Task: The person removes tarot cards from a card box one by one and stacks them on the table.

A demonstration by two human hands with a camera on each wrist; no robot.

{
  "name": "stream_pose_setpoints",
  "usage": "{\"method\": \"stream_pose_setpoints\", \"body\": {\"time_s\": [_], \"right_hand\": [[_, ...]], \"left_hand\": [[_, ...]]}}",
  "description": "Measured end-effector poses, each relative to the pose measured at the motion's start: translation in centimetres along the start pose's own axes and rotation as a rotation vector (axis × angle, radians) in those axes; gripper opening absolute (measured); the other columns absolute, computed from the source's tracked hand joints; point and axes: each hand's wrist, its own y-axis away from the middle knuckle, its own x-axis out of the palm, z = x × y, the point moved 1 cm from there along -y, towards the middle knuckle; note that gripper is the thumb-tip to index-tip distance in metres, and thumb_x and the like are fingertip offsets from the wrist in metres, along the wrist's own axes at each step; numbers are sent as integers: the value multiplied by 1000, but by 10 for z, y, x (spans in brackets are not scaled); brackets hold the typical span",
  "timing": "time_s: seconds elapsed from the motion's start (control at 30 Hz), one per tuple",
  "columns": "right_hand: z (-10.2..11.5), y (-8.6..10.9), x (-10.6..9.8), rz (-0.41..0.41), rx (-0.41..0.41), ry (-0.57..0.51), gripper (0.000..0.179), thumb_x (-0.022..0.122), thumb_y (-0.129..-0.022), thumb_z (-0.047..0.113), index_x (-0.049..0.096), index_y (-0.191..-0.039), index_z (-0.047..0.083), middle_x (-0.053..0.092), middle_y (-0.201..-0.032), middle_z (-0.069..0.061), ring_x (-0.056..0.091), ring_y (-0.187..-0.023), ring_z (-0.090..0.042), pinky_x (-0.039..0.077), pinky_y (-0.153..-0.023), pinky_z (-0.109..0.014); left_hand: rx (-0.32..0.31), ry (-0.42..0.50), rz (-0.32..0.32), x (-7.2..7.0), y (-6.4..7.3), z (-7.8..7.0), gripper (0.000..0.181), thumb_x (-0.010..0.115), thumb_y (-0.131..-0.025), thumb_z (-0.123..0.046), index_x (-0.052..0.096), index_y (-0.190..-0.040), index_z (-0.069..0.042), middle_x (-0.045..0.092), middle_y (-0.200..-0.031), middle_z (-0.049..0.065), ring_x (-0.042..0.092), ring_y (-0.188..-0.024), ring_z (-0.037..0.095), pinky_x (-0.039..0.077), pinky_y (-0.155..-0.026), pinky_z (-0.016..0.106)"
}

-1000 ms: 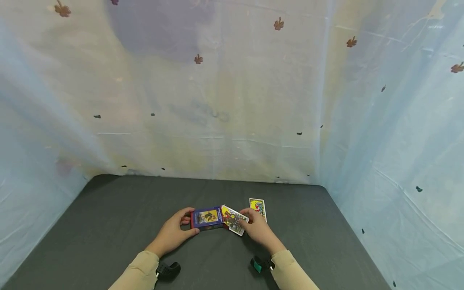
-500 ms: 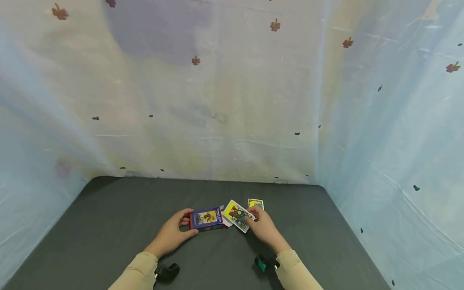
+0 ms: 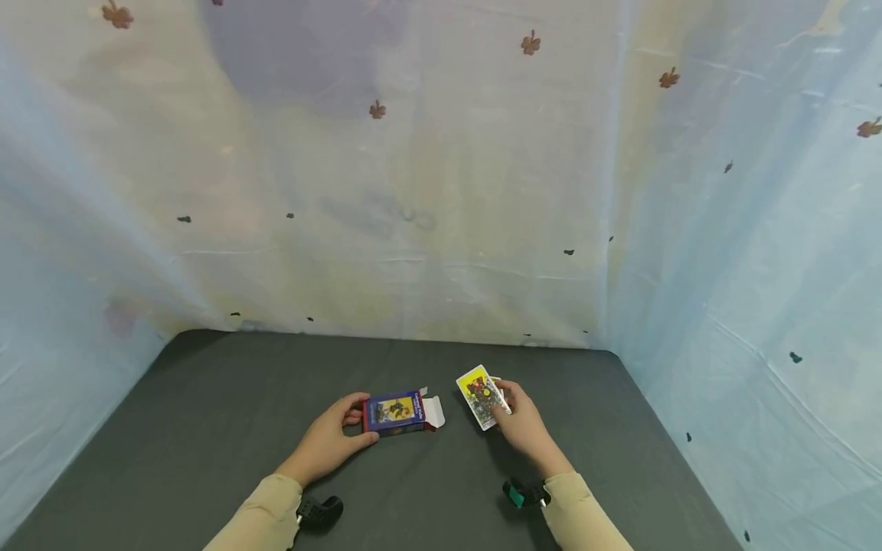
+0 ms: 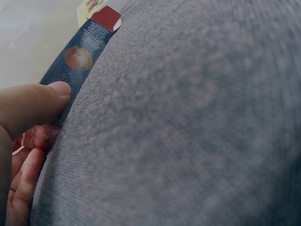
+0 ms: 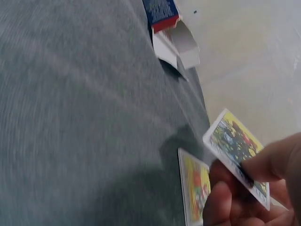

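Observation:
My left hand (image 3: pixel 329 441) grips the closed end of a blue and red card box (image 3: pixel 395 412), thumb on the near side and fingers at the far side. The box lies flat, its white flap (image 3: pixel 433 412) open toward the right. To the right, my right hand (image 3: pixel 527 428) pinches a yellow illustrated card (image 3: pixel 481 396) between thumb and fingers. In the right wrist view this card (image 5: pixel 237 148) is tilted and raised over the cloth. Another illustrated card (image 5: pixel 194 188) lies on the cloth below it, partly hidden behind the fingers.
A dark grey cloth (image 3: pixel 276 375) covers the table. Pale plastic sheeting (image 3: pixel 441 191) with small leaf marks hangs behind it and along both sides. Each wrist wears a black strap; the right strap (image 3: pixel 524 493) has a green patch.
My right hand has drawn the card out of the box's open end and carried it right, over the card lying there. The left hand keeps its hold on the box.

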Motion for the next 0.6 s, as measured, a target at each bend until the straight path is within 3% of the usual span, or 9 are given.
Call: {"method": "stream_pose_setpoints", "body": {"time_s": [0.13,0.2,0.37,0.6], "right_hand": [[-8,3,-11,-44,28,68,34,57,-97,11,57,-130,11,60,-122,-16,58,-86,-22,45,-63,-34],[-12,3,-17,-61,50,79,27,57,-97,13,62,-124,12,61,-121,-13,56,-87,-21,43,-63,-34],[-19,1,-28,-88,103,19,19,59,-96,14,63,-112,5,64,-91,-9,54,-73,-20,43,-58,-31],[-25,0,-33,-118,143,-95,26,61,-92,6,52,-116,-2,64,-91,-14,61,-77,-25,52,-65,-33]], "left_hand": [[11,-13,3,1,-1,0,76,83,-75,-42,47,-140,-28,57,-124,-1,59,-108,16,48,-91,44],[16,-15,2,1,-1,-1,76,83,-75,-42,47,-140,-27,58,-123,-1,59,-108,16,48,-91,44],[24,-6,0,0,-1,-1,76,83,-75,-41,47,-141,-26,58,-123,0,58,-108,17,48,-91,45],[31,-15,-1,0,-3,5,75,83,-75,-42,47,-140,-29,57,-124,0,58,-108,16,48,-91,45]]}}
